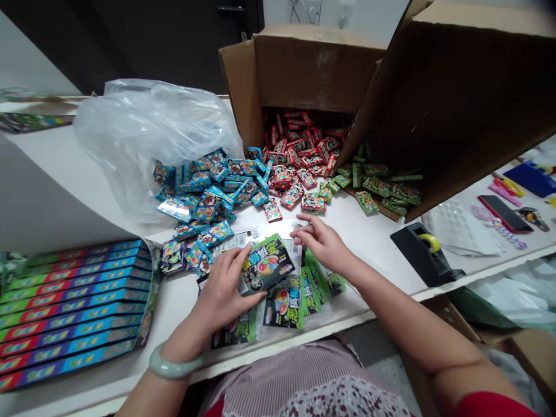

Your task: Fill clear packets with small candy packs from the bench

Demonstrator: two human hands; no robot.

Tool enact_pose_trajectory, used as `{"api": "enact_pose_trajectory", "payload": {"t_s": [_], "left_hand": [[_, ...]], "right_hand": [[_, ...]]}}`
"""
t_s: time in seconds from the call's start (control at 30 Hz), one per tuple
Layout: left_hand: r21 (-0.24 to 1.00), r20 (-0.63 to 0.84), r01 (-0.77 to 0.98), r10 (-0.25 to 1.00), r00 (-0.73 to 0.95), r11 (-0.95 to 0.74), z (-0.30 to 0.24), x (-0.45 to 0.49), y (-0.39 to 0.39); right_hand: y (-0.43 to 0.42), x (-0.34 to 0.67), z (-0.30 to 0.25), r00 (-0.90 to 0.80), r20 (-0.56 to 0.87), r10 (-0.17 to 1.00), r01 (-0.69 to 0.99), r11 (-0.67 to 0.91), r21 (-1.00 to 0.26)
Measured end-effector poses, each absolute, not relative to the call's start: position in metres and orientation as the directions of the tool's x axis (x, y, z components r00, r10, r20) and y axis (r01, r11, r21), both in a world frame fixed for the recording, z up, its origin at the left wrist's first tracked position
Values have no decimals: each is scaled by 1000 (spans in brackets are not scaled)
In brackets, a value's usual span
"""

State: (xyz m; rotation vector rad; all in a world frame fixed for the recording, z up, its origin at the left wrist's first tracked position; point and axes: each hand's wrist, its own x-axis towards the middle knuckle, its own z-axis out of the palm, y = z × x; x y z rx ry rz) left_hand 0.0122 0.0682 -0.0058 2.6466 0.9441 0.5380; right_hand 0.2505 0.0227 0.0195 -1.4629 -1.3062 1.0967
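A glossy foil sachet (266,265) is gripped by the left hand (223,295); the right hand (319,243) is held spread beside crinkled silver wrappers (273,230).

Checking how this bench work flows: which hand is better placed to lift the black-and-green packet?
Left, probably: the left hand already rests on the black-and-green packet, while the right hand sits apart from it.

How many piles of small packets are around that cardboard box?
3: blue packets left of the cardboard box, red packets in its opening, and green packets to its right.
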Motion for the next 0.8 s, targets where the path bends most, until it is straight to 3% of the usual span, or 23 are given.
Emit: {"api": "enact_pose_trajectory", "payload": {"t_s": [0.13,0.23,0.3,0.37,0.47,0.6,0.8], "left_hand": [[392,250,524,636,731,-756,-5,13,65],[389,257,567,677,690,-726,-1,0,71],[397,275,585,699,660,-708,2,-7,75],[407,288,585,706,647,-702,4,-9,77],[407,295,576,698,652,-709,5,-5,75],[408,295,582,705,646,-704,2,-11,74],[430,320,587,724,611,-686,-3,-25,85]], "right_hand": [[20,251,23,2,-75,997,233,-73,-970],[33,282,25,140,52,989,294,9,-956],[54,311,23,155,105,982,573,-2,-820],[82,336,16,135,24,991,842,-102,-530],[121,357,5,149,-44,988,902,-154,-402],[132,366,-6,133,-75,988,907,-152,-393],[86,389,-14,108,0,994,880,-96,-464]]}}
